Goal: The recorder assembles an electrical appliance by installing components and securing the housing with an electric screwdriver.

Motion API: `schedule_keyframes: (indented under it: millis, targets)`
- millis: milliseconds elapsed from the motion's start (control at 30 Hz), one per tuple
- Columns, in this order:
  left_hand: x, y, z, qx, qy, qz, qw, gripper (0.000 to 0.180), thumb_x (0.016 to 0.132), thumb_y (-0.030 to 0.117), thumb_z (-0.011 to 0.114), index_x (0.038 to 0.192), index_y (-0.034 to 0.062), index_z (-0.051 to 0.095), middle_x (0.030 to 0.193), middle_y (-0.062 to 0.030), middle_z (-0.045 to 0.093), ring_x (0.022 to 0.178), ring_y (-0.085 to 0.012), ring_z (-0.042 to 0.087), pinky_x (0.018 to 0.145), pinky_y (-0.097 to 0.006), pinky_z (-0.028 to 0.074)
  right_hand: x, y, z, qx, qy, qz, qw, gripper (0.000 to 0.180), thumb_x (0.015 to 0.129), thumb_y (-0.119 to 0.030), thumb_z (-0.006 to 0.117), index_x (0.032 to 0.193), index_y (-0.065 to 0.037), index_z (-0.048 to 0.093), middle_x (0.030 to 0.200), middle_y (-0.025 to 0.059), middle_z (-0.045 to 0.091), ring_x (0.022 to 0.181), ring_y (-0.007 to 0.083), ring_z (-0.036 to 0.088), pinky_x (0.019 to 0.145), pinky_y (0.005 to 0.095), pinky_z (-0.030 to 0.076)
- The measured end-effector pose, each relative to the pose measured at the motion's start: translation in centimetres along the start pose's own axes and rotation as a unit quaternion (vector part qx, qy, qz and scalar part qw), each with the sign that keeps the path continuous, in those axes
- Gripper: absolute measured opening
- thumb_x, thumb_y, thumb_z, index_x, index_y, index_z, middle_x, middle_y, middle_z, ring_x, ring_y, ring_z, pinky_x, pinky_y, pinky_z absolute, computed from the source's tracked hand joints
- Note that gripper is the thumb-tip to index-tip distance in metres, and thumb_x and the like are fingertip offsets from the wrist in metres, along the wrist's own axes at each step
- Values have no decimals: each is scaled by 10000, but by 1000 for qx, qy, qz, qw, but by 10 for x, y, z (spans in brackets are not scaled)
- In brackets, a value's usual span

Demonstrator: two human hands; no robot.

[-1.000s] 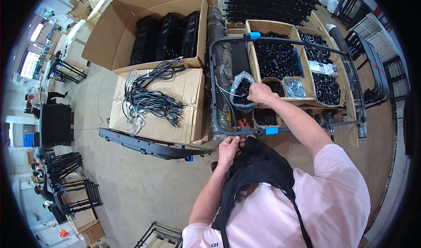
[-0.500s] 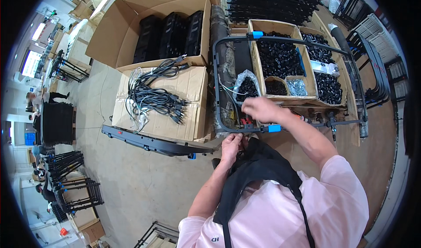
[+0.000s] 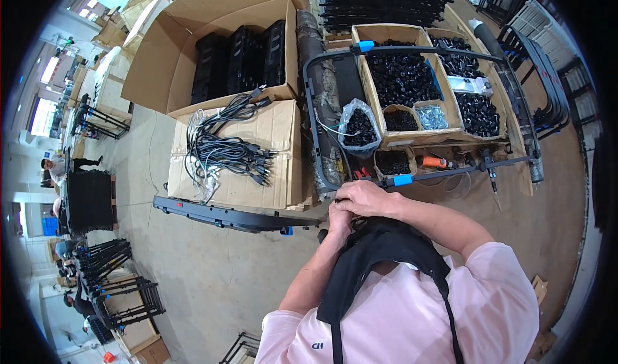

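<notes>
Both hands meet at a metal frame's near corner beside boxes of black parts

At six o'clock of the frame (image 3: 322, 100), the right hand (image 3: 365, 198) curls over the left hand (image 3: 339, 217), pinching something small I cannot tell, kept close beside the plastic bag (image 3: 358, 127) of parts.

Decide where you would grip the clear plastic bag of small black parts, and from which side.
Grip the clear plastic bag by its gathered open top, coming from above. It stands upright and bulges with loose parts, so squeezing its sides could spill them; a box wall crowds its right side.
</notes>
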State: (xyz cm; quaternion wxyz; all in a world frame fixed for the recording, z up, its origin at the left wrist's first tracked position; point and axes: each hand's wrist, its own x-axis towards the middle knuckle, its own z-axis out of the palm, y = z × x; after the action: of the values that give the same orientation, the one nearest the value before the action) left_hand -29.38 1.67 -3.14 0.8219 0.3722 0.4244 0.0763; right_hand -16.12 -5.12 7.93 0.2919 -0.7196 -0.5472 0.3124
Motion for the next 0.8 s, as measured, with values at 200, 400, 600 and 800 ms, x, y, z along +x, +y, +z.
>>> schedule_keyframes:
  millis: [200,400,600,800]
  targets:
    - [5,-19,-17,-138,-12,10,990,248,1065,151,494,1207,23,651,1121,-95,691,1004,-246,717,837,-405,646,0,-4,-3,85,-67,-50,993,304,923,-224,664,1132,-26,762,1030,194,695,1034,409,683,902,492,535]
    - [9,-1,-20,39,-51,1,998,164,1008,77,616,1139,19,696,940,-69,722,845,-169,717,692,-330,607,-16,-4,-3,274,-33,160,948,290,987,-174,675,1195,23,719,1035,129,751,870,214,738,778,358,583]
    - [-14,27,13,43,-26,-13,999,182,1031,214,691,1007,37,725,878,-46,728,738,-141,698,626,-287,547,-95,50,33,480,44,243,842,291,1021,-178,674,1193,56,688,971,100,736,783,152,699,654,279,548]
    - [-14,32,5,75,-8,-18,997,183,1040,232,683,1029,52,710,891,-40,735,728,-135,723,616,-266,537,-71,78,70,610,141,316,712,242,1028,-181,689,1184,3,681,975,44,686,804,122,642,663,259,526]
